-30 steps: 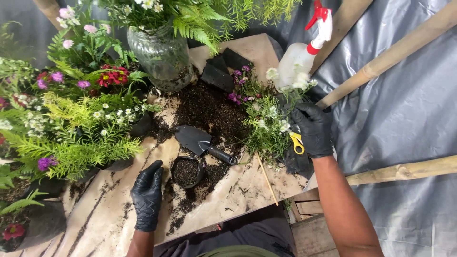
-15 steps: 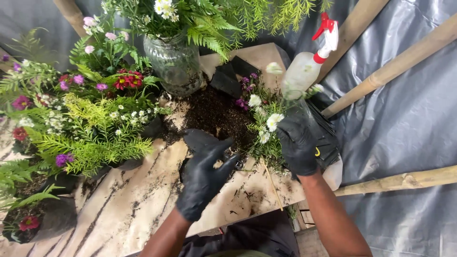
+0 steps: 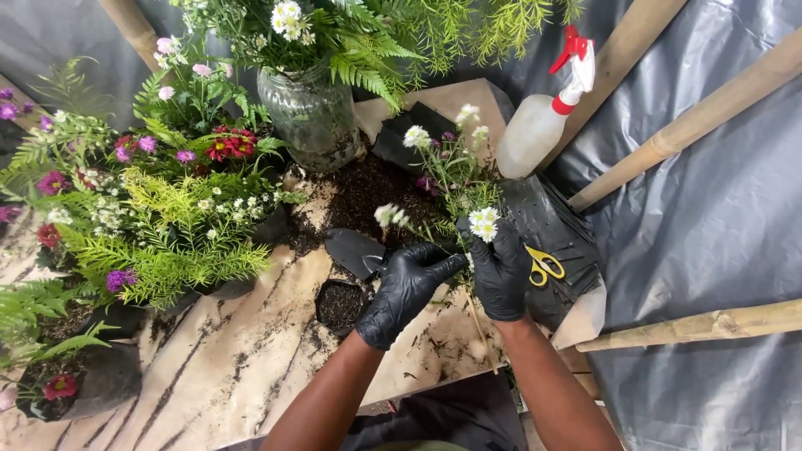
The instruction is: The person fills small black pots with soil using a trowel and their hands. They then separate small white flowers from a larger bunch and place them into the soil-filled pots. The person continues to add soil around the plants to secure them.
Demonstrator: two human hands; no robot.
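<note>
**Both gloved hands on a white-flowered plant, just right of the trowel**

Landmark: the dark trowel (image 3: 355,250) lying blade-left on the tabletop (image 3: 251,351).

- Left hand (image 3: 407,288), black glove, sits just right of the trowel. Its fingers reach toward the plant's lower stems; grip looks partly curled around them, though whether it is fully clenched I cannot tell.
- Right hand (image 3: 501,271), also gloved, lies further right of the trowel, touching the left hand's fingertips. Its grip is closed around the base of the flowering plant (image 3: 455,179).
- Plant: long axis runs from the hands up and away from the person, leaning slightly right of the trowel. White daisy heads point up toward the camera, roots or stem base down inside the hands, hidden.
- Small black pot of soil (image 3: 340,305) just below the trowel, upright, mouth open. Loose soil (image 3: 368,196) heaped above the trowel.
- Yellow-handled scissors (image 3: 543,266) well right of the trowel, on black plastic bags beside the right hand.
- Spray bottle (image 3: 543,117) far up-right of the trowel; glass jar (image 3: 309,113) of greenery above it.

Judgement on handling: stems look thin and easily snapped. Hold low near the base, not the blooms; keep the plant upright, and support the root end with one hand while the other steadies.
</note>
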